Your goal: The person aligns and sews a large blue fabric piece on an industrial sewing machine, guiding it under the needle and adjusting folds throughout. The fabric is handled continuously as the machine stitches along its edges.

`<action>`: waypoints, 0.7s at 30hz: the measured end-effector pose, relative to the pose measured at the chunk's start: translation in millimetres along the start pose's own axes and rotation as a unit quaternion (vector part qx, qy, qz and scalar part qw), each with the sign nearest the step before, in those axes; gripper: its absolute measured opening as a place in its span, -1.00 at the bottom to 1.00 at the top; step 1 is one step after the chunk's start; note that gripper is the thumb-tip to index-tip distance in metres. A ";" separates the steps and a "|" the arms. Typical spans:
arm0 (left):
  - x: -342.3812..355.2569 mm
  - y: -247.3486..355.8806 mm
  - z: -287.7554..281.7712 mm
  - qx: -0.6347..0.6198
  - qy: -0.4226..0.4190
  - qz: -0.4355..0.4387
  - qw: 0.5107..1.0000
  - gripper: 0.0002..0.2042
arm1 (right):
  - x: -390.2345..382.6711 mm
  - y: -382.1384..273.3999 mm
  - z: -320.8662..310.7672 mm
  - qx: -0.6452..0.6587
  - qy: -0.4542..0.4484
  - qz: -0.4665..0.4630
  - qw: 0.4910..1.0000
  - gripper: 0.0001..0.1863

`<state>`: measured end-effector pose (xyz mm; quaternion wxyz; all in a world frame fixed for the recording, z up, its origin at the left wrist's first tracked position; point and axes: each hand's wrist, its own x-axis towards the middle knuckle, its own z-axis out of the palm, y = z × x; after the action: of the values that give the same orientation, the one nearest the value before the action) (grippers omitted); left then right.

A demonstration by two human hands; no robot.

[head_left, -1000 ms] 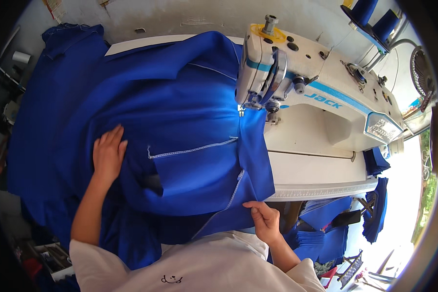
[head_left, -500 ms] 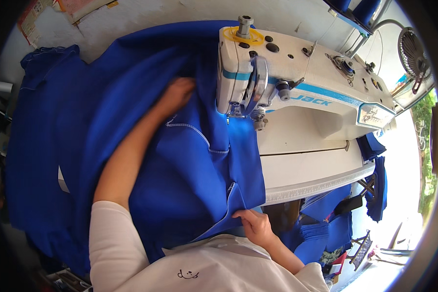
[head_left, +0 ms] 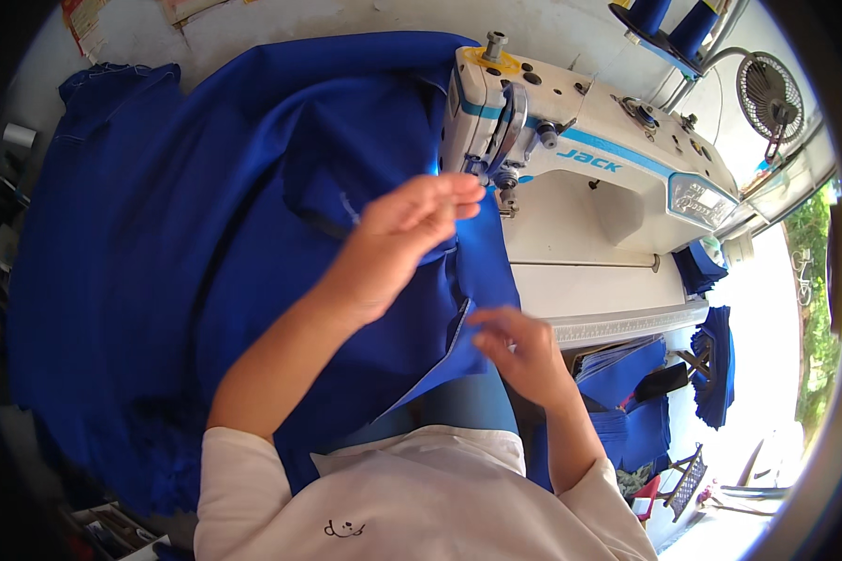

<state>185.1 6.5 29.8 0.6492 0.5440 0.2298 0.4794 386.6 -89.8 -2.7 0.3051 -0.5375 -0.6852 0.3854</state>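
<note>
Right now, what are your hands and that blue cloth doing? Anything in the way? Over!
Left hand by sewing machine's head, hiding the needle area. Right hand by blue cloth's near edge, contact unclear. Cloth rumpled, mostly left of machine.

- Blue cloth: large, deep blue, rumpled, spread across the left part of the worktop, draped over its front edge in broad folds.
- Pale stitching along one cloth edge, slanting down past the worktop's front edge.
- White sewing machine, blue-striped, upright on the worktop, left end above the cloth.
</note>
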 end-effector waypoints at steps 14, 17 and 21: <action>-29.6 -94.5 -27.0 0.606 -0.027 0.206 0.768 -0.80 | 35.3 47.2 61.6 -0.161 0.275 -0.166 0.933 -0.88; -22.7 -88.2 -22.5 0.672 -0.080 0.161 0.719 -0.71 | 34.0 48.7 61.5 -0.132 0.279 -0.165 0.937 -0.89; -4.7 -79.6 -22.7 0.714 -0.175 0.096 0.671 -0.67 | 38.7 35.4 48.1 -0.031 0.226 -0.054 0.972 -0.94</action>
<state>194.1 17.6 -51.9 0.0410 0.9347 0.3303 0.1248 355.2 -57.4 -57.8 0.4554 -0.5824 -0.6381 0.2151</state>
